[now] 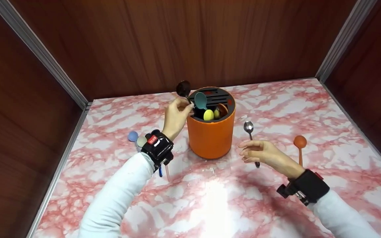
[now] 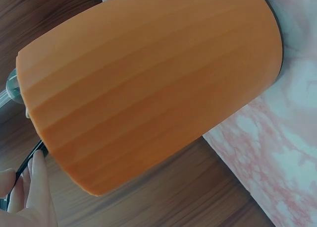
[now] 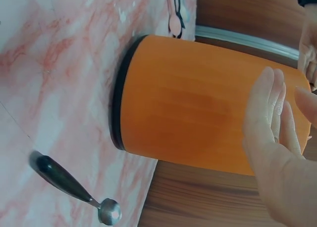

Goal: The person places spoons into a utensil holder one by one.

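Sleeves nearest, in front of holder. My left hand, nearer, pinches dark spoon at holder's left rim: bowl up, long axis leaning left, handle down; cannot tell how deep. My right hand, pinching nothing, fingers loosely extended, hangs right of holder.

White glare washes out part of the worktop before me; soft shadow falls below my right hand. My wrist views look dimmer, muted.

Person wore pale slvs & blk wrist units.
L unit had red tag w/ lt marks; R had silvery bits.
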Motion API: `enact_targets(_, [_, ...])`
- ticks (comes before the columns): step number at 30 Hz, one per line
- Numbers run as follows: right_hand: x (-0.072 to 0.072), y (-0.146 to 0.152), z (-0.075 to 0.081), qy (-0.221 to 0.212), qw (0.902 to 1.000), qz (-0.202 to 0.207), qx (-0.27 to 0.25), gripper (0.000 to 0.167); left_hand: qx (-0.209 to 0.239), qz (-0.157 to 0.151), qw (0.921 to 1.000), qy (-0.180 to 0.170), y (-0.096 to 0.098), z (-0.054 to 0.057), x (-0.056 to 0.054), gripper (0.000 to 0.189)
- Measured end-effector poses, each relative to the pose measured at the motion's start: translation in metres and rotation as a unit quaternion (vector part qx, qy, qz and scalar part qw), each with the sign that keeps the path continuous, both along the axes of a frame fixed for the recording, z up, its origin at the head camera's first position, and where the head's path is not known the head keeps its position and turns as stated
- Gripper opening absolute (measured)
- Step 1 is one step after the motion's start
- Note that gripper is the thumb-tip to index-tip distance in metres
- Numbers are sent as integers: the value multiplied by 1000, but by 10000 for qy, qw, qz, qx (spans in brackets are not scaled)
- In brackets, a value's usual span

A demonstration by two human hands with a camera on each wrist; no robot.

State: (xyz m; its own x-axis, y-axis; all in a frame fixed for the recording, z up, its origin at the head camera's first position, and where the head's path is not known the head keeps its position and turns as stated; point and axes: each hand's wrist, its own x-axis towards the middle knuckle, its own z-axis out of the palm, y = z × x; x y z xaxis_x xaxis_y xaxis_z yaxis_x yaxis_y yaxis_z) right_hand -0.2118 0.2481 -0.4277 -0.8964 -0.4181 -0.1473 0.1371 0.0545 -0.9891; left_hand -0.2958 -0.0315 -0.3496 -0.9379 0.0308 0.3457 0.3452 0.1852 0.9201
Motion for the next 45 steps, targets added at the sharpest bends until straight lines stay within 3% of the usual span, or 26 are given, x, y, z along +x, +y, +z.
enact_targets(5, [1,0,-4,70,9998,49,-164,32,79,45,9999,-85,0,-6,-1,8])
enact_targets(12, [1,-2,-11,20,9997,83,-230,36,134,121,9994,-303,-2,-8,-3,12])
enact_targets(17, [2,-1,-15,-16,9994,126,-329,31,11,284,9994,-216,-12,-9,-1,16])
enact_targets(22, [2,0,-17,-112,9992,105,-370,34,294,350,9984,-331,-25,-16,0,19])
enact_targets(31, [3,1,-23,-231,9984,187,-473,24,369,662,9923,-979,-58,-42,-6,16])
enact_targets(38, [6,4,-26,-251,9981,145,-535,29,-7,807,9842,-1576,-81,-66,-13,20])
enact_targets(45, [7,5,-31,-269,9982,121,-527,32,-126,828,9804,-1784,-96,-92,-16,23])
